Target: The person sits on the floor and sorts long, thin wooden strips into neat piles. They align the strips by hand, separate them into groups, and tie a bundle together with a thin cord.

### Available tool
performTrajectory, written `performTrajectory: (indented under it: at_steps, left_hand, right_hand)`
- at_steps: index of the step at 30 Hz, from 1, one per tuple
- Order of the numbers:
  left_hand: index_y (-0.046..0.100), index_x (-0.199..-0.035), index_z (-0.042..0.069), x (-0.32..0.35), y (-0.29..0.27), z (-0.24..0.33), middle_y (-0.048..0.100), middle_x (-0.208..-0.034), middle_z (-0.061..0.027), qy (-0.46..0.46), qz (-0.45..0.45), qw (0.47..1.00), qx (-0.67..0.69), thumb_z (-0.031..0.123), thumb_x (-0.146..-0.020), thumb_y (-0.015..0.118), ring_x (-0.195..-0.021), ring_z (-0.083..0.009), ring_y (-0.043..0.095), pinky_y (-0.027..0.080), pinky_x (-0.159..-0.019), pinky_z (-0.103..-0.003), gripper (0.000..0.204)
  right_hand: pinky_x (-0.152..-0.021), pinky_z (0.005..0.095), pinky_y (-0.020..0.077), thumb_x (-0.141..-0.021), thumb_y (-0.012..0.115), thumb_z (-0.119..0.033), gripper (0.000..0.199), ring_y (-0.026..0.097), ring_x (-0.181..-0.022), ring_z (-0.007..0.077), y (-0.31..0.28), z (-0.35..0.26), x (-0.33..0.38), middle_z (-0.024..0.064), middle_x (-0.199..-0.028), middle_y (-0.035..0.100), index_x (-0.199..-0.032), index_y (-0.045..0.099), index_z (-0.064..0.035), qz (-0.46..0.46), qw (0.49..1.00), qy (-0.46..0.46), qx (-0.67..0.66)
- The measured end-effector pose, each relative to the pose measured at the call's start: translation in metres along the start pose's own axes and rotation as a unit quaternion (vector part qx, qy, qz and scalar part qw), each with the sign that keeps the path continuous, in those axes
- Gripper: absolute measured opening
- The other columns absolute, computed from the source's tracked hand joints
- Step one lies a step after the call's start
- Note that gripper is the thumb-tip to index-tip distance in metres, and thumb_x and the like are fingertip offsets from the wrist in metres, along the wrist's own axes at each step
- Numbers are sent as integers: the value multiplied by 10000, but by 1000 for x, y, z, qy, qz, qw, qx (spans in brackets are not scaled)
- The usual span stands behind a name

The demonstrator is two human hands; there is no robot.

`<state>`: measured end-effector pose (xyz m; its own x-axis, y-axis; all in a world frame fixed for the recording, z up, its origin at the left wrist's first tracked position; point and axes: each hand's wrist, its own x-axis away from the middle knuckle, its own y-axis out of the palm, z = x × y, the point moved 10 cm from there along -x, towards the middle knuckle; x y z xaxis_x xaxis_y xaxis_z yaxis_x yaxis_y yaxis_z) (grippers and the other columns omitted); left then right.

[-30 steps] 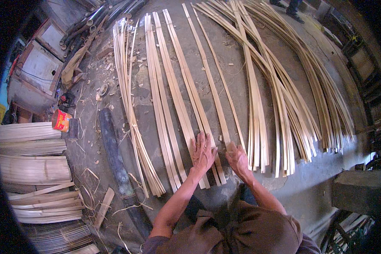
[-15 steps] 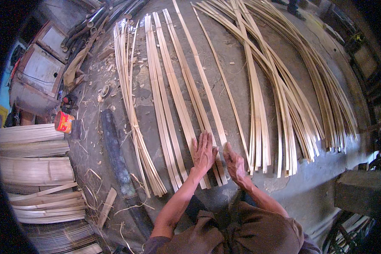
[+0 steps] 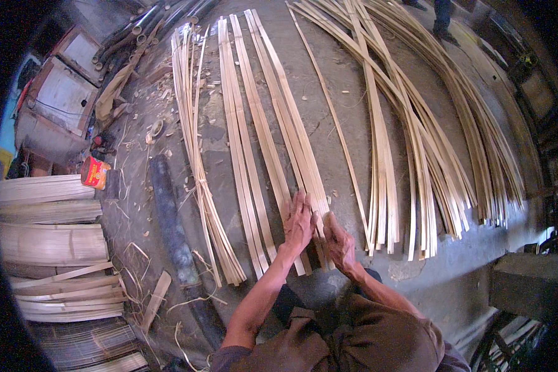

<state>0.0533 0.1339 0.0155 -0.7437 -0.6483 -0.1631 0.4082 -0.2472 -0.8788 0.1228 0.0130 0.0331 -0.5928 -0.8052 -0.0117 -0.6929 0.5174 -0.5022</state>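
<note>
Long pale bamboo strips lie side by side on the floor, running away from me. My left hand [image 3: 299,226] rests palm down, fingers stretched out, across the near end of a middle group of bamboo strips [image 3: 283,105]. Close on its right, my right hand [image 3: 340,243] stands on edge against that group's right side, fingers extended and partly hidden. Neither hand is closed around a strip. To the left lies a pair of bamboo strips [image 3: 237,133]. One thin single strip [image 3: 332,118] lies apart on the right.
A tied bundle of strips [image 3: 195,155] and a dark pole [image 3: 170,217] lie left. Further left are stacked bamboo slats [image 3: 53,245] and a red tin [image 3: 95,172]. Crossing strips [image 3: 384,180] spread on the right. Another person's leg [image 3: 441,18] shows at the far right.
The strip by my right hand has shifted left and now lies against the middle group. My right hand has moved slightly left with it. Another person's legs show more at the far right.
</note>
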Motion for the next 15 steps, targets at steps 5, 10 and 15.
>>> performTrajectory:
  at_steps: [5,10,15]
  left_hand:
    - [392,-1401,-40,-2,-31,-21,309,-1496,-240,-26,41,999,-23,204,-928,556,-1395,-366,307,200,-1156,-525,557]
    - [397,-1408,-23,1,-34,-48,317,-1519,-160,-66,31,996,-52,181,-939,542,-1394,-296,333,215,-1158,-499,532]
    - [417,-1406,-1,6,-22,-62,338,-1513,-158,-54,3,994,-93,140,-923,534,-1378,-296,363,207,-1161,-495,516]
  right_hand:
    - [-729,398,517,-951,580,-172,466,667,-897,367,6,-9,5,275,-978,638,-1389,462,-64,33,997,-57,-26]
    - [-817,378,506,-972,543,-218,429,659,-974,365,47,-5,1,284,-1033,629,-1364,486,-54,-58,997,44,-27]
    - [-755,399,502,-977,509,-208,456,658,-917,376,77,-11,-3,310,-956,590,-1394,418,-47,-99,993,31,-62]
